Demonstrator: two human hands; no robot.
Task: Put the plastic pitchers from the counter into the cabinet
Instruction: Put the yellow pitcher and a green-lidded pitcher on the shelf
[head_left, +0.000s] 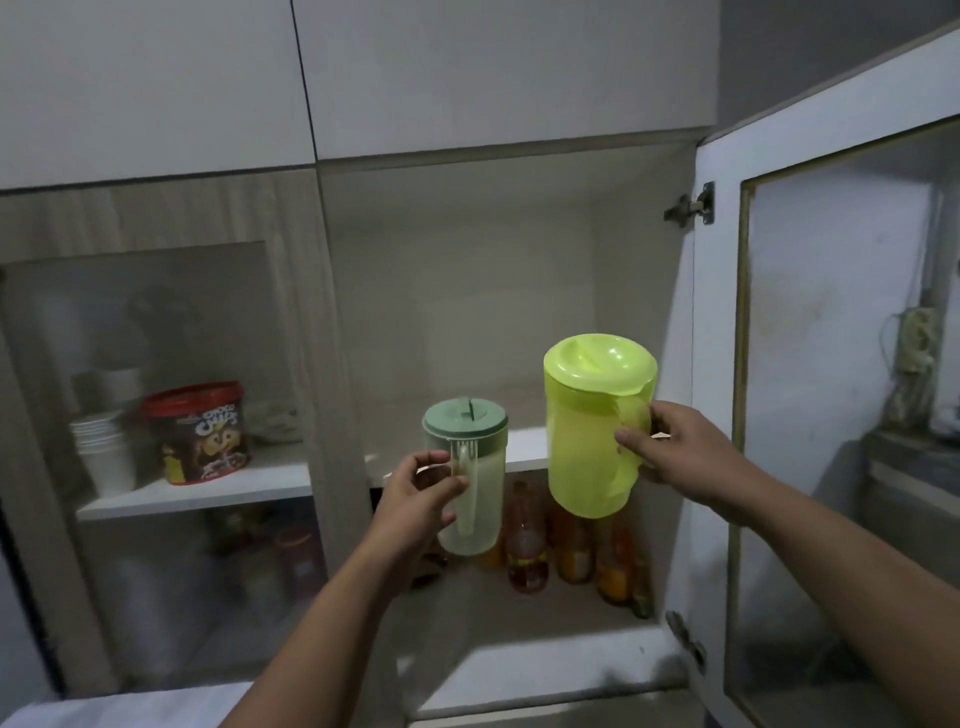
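1. While both arms reach toward the open cabinet (519, 291), each hand carries one pitcher in the air in front of it, neither set down on a shelf.
2. Left hand (421, 499): grip closed around the clear handle of the small pitcher (475, 499), a frosted, pale body with a dull green lid. It hangs upright before the edge of the upper shelf (524, 447).
3. Right hand (675, 452): grip closed on the handle of the large pitcher (587, 441), bright yellow-green with a matching lid, held higher than the small one and tilted slightly. The two pitchers are near each other but apart.
4. Cabinet door (831, 364): white frame with a glass pane, swung open to the right.
5. Lower shelf (519, 670): bottles (571, 551) of orange and amber liquid stand at the back, behind and below the pitchers.
6. Left compartment, behind a closed glass door: a red-lidded tub (200, 434) beside stacked white cups (104, 452).
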